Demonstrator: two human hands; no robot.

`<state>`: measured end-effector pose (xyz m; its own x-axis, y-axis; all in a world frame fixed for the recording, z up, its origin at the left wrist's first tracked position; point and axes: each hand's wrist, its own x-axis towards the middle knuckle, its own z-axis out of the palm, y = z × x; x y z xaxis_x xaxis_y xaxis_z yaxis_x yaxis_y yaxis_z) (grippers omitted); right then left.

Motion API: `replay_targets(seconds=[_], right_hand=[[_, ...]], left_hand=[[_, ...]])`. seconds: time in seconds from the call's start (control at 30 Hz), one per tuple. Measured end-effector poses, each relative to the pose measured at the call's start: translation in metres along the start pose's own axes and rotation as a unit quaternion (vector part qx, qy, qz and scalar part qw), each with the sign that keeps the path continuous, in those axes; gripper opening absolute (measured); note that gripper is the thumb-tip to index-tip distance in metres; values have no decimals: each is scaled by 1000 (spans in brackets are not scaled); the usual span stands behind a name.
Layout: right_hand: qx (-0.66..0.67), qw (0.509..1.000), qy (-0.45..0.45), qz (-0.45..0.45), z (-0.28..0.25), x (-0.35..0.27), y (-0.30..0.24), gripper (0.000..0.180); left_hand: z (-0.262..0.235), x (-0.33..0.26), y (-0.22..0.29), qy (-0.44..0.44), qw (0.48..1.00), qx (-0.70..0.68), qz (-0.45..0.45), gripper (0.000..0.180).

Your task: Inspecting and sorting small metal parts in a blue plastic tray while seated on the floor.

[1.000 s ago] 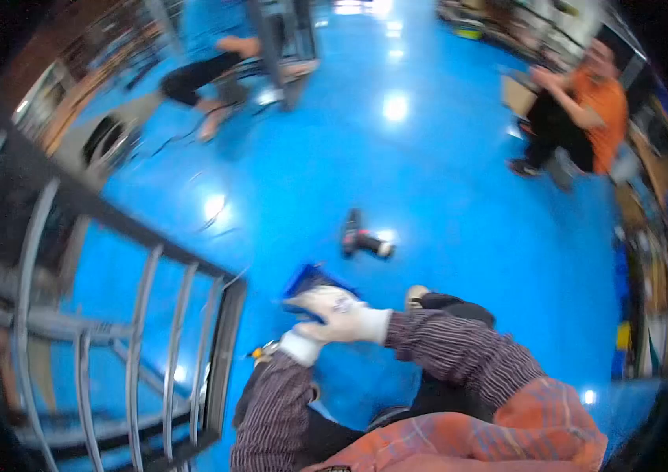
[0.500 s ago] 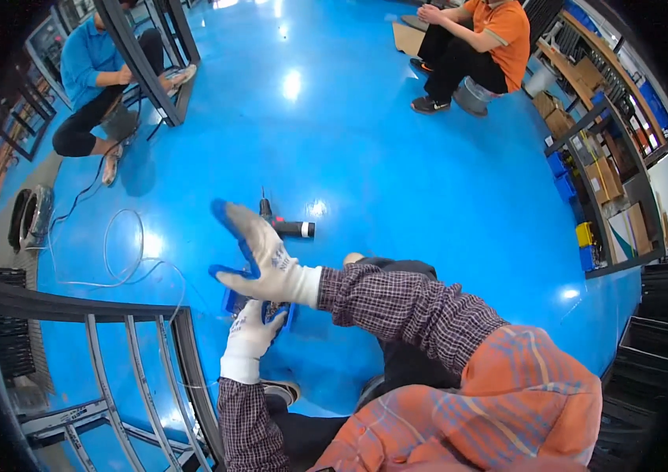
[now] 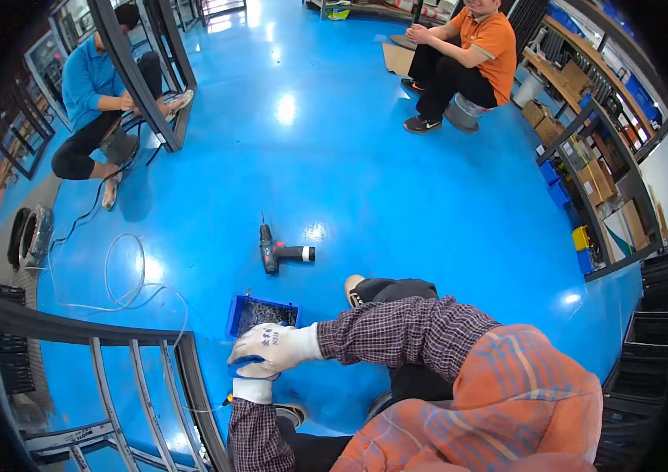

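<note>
Nearest to you, your left hand (image 3: 253,383) in its pale glove is mostly covered by your right hand (image 3: 271,348), so I cannot tell if its fingers are open or closed. The fingers of your right hand bend over the left one; whether they grip something between the gloves, I cannot tell either.

Just beyond your right hand is the blue box (image 3: 235,316), standing upright on the floor (image 3: 428,204). Your right glove hides a part of its near side, and I cannot tell if they touch. Inside lie many small dark pieces (image 3: 264,312), which look like screws. The box seems to be stiff plastic, not fragile, and its contents probably make it heavier than it looks. It is better to hold it by two opposite walls and keep it level, because loose pieces can slide. Single pieces are likely hard, light and slippery for a gloved hand; you should pinch them with the fingertips.

To your left stands a metal frame (image 3: 190,370). Beyond the box, a drill (image 3: 272,253) lies on its side. Farther away sit two co-workers, one in blue (image 3: 86,86) and one in orange (image 3: 497,43).
</note>
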<state>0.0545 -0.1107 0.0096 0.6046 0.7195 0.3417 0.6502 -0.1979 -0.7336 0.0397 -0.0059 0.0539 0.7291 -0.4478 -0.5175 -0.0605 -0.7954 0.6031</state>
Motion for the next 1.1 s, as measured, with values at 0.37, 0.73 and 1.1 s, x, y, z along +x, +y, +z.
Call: replay_targets(seconds=[0.37,0.73,1.1], right_hand=[[15,999,-17,23,0,-4,2,41],[23,997,-51,56,-15,1,-10,38],[47,996,-63,43,-11,2,-8,40]], left_hand=[[-4,12,13,-69,996,19,61,52],[-8,-7,8,-18,996,-40,-83,53],[-20,-11,16,-18,991,-35,-127,54]])
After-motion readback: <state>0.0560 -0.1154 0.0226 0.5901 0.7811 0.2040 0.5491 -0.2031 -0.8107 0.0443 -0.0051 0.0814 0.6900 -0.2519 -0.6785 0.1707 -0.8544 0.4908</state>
